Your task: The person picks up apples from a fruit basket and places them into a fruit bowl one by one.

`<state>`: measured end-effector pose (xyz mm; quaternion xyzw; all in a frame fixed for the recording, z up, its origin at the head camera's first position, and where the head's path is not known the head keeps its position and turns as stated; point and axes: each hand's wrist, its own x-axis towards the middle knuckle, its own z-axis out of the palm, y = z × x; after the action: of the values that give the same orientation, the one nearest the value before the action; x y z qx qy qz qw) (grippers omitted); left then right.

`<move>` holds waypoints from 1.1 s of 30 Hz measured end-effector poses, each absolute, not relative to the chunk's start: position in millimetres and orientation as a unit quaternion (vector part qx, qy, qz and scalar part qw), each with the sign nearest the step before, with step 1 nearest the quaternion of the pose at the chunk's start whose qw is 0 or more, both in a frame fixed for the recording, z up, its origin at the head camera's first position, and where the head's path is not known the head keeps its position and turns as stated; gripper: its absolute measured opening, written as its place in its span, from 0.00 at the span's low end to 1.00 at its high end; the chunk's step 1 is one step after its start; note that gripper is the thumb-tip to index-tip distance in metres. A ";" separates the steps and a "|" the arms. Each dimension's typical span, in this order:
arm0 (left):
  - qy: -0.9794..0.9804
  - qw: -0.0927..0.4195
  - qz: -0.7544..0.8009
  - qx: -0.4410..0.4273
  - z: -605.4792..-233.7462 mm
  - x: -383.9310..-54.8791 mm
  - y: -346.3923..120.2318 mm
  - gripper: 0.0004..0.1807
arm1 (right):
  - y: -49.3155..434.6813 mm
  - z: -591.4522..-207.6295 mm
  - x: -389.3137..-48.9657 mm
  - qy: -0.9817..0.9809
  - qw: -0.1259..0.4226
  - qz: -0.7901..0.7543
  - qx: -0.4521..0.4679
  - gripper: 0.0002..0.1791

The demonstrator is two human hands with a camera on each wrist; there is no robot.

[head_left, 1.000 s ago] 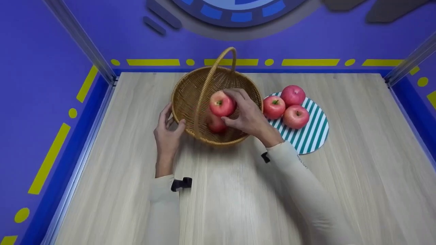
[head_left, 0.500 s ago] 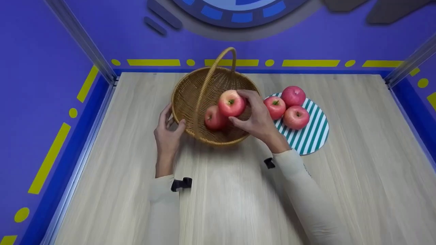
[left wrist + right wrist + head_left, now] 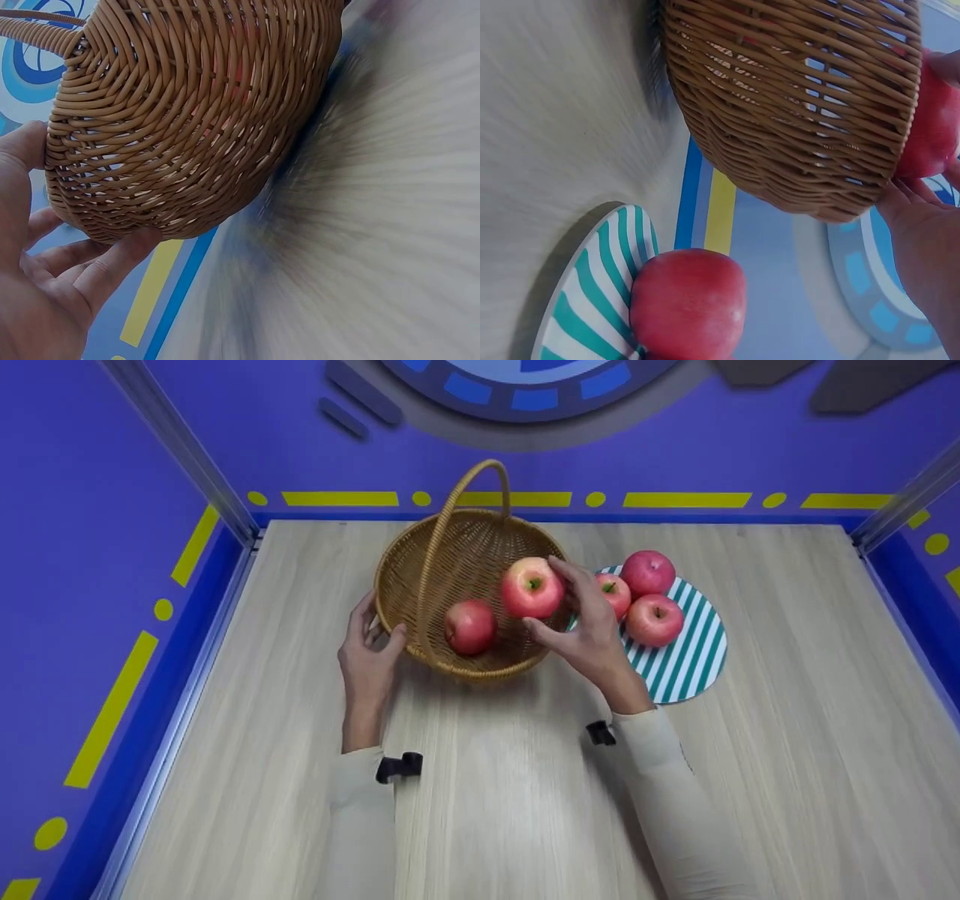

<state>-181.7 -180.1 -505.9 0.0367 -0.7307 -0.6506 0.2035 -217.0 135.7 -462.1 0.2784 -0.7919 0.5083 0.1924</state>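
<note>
A wicker basket [image 3: 405,562] with a tall hoop handle [image 3: 429,555] stands near the back of the table. My left hand [image 3: 369,660] grips its left rim, the thumb on the rim and the fingers against the outer wall, as the left wrist view also shows. Between thumb and fingers my right hand [image 3: 592,637] holds a red apple [image 3: 532,589] at the right part of the basket's opening. A second apple [image 3: 470,627] lies inside on the basket's floor. In the right wrist view the held apple [image 3: 930,124] shows partly behind the basket's rim.
Right of the basket lies a round green-and-white striped mat [image 3: 694,660] bearing three apples [image 3: 654,620], one partly covered by my right hand. Blue panels [image 3: 645,457] close off the table [image 3: 480,780] at the back and sides.
My right hand has moved right with its apple, from the basket's middle toward its right rim, uncovering the apple inside. The basket handle has tipped slightly left; my left hand stays in place.
</note>
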 end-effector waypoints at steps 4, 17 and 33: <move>-0.729 0.203 -0.652 0.035 -506.3 -182.1 -179.0 0.36 | 140.8 -462.5 -213.2 -0.787 0.198 0.518 0.271 0.44; -0.721 0.208 -0.660 0.030 -490.4 -175.2 -170.7 0.35 | 150.7 -463.4 -206.0 -0.780 0.204 0.541 0.240 0.38; -0.734 0.207 -0.646 0.040 -506.7 -182.1 -180.6 0.35 | 173.6 -454.2 -207.0 -0.772 0.222 0.561 0.198 0.40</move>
<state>-182.1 -180.6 -506.7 0.0396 -0.7342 -0.6456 0.2066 -207.0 173.6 -454.2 0.1981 -0.7725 0.5610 0.2220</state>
